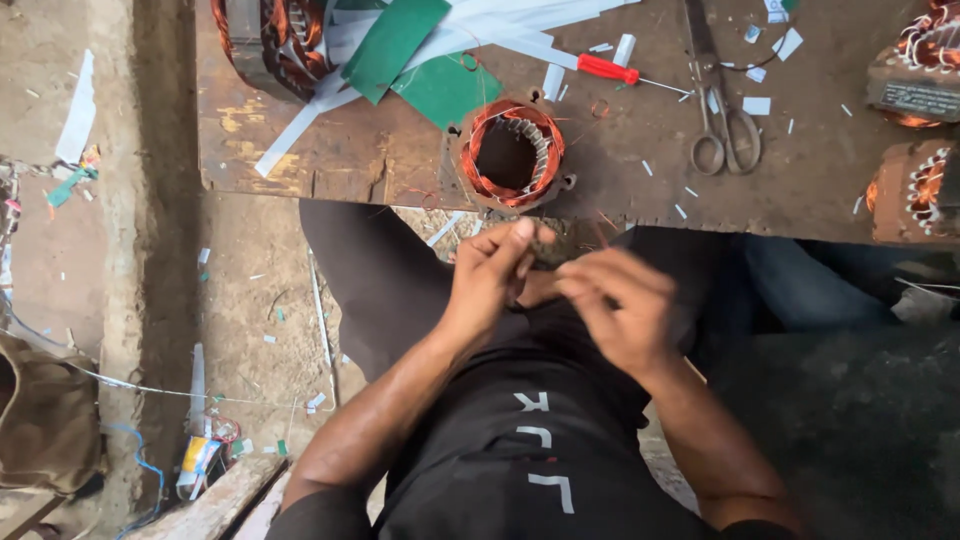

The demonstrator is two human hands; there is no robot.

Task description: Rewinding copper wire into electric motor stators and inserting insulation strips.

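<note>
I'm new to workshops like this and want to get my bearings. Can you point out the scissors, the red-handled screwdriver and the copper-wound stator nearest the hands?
scissors (712, 90): head view, on the blades near the pivot.
red-handled screwdriver (607, 68): head view, on its red handle.
copper-wound stator (478, 130): head view, on the copper winding's left side.

- A person sits at the near edge of a workbench (300, 150), both hands raised over the lap, just below the bench edge.
- The left hand (490, 275) and the right hand (620, 310) are close together, fingertips meeting around something too small to tell.
- On the bench, directly beyond the hands, a wound stator (510, 153) stands at the near edge.
- Right of it lie scissors (722, 100); a screwdriver (610, 69) lies behind, between the two.
- Plastic sheets (400, 45) lie behind and left of the stator.
- More wound stators (915, 190) sit at the bench's right end.
</note>
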